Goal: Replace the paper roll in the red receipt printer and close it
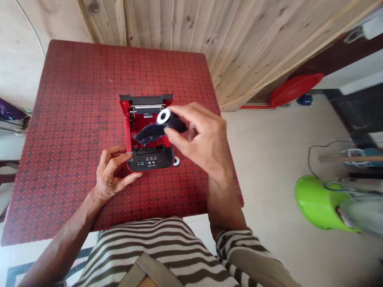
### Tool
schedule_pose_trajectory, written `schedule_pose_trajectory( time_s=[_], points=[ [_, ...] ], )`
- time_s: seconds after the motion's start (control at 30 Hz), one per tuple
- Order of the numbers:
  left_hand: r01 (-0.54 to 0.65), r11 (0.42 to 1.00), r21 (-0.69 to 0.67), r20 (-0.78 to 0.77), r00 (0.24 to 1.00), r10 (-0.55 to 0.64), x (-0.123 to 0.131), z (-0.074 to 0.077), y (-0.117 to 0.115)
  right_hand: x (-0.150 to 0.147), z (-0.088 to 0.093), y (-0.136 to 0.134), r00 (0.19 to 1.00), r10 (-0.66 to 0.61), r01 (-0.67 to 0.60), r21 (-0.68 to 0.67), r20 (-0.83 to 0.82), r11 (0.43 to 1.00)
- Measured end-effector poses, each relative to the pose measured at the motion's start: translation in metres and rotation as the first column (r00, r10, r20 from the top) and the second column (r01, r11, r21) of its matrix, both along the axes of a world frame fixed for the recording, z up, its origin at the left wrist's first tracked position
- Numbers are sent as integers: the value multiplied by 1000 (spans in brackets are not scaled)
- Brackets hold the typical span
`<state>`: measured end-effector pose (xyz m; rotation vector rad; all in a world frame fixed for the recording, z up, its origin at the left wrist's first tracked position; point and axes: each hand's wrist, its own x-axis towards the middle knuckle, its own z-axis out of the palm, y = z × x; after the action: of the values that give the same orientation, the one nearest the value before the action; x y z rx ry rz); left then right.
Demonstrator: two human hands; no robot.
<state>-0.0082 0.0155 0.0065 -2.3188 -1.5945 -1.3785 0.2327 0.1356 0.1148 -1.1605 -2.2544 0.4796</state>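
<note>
A red and black device (151, 159) with a small screen and buttons stands on the table, its lid raised and its red inner compartment exposed. My left hand (111, 171) grips the device's front left corner between fingers and thumb. Above the compartment's right side, my right hand (202, 135) pinches a dark roll (176, 122) with a white ring-shaped end. A loose dark strip (149, 134) hangs from the roll toward the left, over the compartment. Partly hidden behind the device's front right corner is another white ring-ended item (176, 161) on the table.
The red patterned table (74, 99) meets a wooden plank wall (173, 28) at its far side. On the floor to the right are a green plastic tub (317, 203), a red basin (295, 88) and a dark cable.
</note>
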Motion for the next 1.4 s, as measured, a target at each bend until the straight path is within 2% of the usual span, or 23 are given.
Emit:
schedule_pose_trajectory(
  time_s=[0.1,0.2,0.3,0.37,0.53,0.63,0.77,0.83,0.93,1.03,1.1,1.13,1.3,1.4],
  points=[
    [-4,1000,4,7,1000,4,0,1,1,19,-26,17,959,-238,215,-150,-153,965],
    [-5,1000,-3,9,1000,5,-1,2,1,22,-62,28,883,-357,276,-278,-305,920],
    [-13,1000,-7,-3,1000,13,-2,1,1,15,-94,30,815,-389,243,-356,-430,903],
    [-15,1000,-5,-9,1000,15,-3,1,2,10,-109,29,804,-383,209,-388,-454,898],
    [-11,1000,-5,-7,1000,11,-4,1,2,2,-127,27,883,-301,156,-381,-359,911],
    [-4,1000,-3,-10,1000,4,-4,1,2,2,-130,28,919,-240,129,-336,-313,933],
    [1,1000,-6,-14,1000,-1,-4,2,2,13,-126,27,933,-212,86,-391,-292,916],
    [-3,1000,-14,-15,1000,2,-4,2,2,27,-118,20,931,-215,84,-397,-297,914],
    [-9,1000,-28,-12,1000,8,-3,2,2,54,-100,-2,939,-248,147,-373,-239,916],
    [-13,999,-29,5,1000,13,-2,1,1,72,-84,-32,966,-191,85,-487,-172,869],
    [-16,1000,-22,11,1000,16,-2,0,1,71,-83,-49,976,-127,4,-566,-179,824],
    [-17,1000,-17,10,1000,17,-2,0,1,67,-86,-56,976,-113,-13,-573,-184,820],
    [-9,1000,-10,-1,1000,9,-3,1,1,39,-102,-72,957,-210,91,-478,-201,874],
    [-6,1000,-28,5,1000,6,-3,1,1,49,-84,-74,944,-185,19,-512,-274,858]
  ],
)
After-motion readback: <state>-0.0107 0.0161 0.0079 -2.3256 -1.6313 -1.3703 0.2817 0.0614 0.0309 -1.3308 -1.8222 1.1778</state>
